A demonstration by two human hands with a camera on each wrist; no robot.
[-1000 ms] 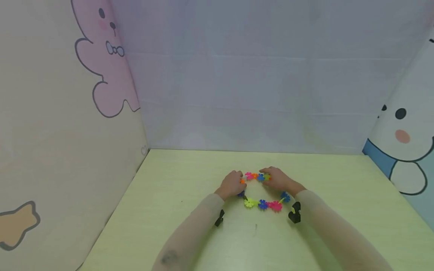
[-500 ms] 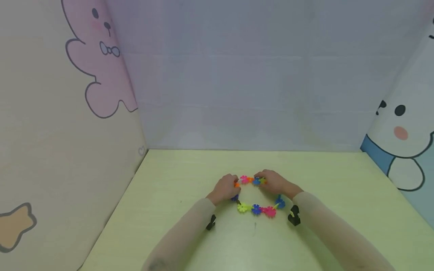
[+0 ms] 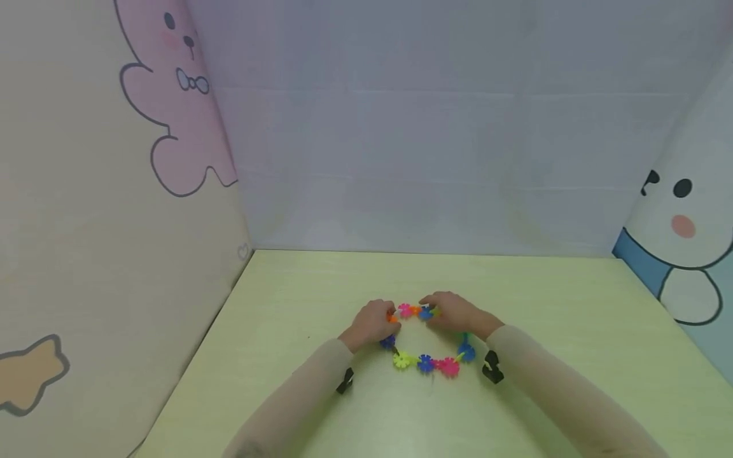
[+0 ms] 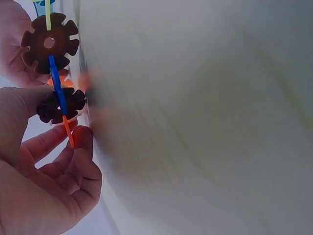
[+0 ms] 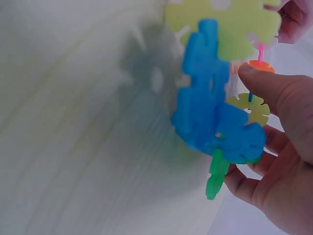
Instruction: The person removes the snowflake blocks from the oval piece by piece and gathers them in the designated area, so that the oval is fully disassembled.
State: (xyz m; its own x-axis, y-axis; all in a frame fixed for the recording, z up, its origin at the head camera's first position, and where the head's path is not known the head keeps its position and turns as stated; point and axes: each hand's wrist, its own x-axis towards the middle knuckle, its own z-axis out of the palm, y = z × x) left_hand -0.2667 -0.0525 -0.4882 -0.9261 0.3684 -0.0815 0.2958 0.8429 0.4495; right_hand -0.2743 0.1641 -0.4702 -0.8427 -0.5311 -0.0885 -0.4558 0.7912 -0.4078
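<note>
A ring of interlocking plastic snowflake discs (image 3: 425, 363) in pink, orange, blue, yellow and green lies close over the table. My left hand (image 3: 371, 324) grips its left side. In the left wrist view, that hand's fingers curl round the chain at an orange disc (image 4: 68, 131), beside a blue disc (image 4: 57, 85) seen edge-on. My right hand (image 3: 455, 313) holds the ring's far right part, thumb and fingers round a yellow-green disc (image 5: 257, 110). Large blue discs (image 5: 200, 98) and a green one (image 5: 216, 174) hang nearer the right wrist camera.
The pale wooden table (image 3: 309, 286) stretches to a light back curtain (image 3: 429, 159). A cartoon-printed wall (image 3: 114, 254) rises at the left, and another printed panel (image 3: 687, 254) stands at the right. Black wrist mounts (image 3: 493, 367) hang below the sleeves.
Both hands, holding the ring of snowflake discs, have shifted left and nearer to me. The ring keeps its rounded shape, and the grip of each hand looks the same.
</note>
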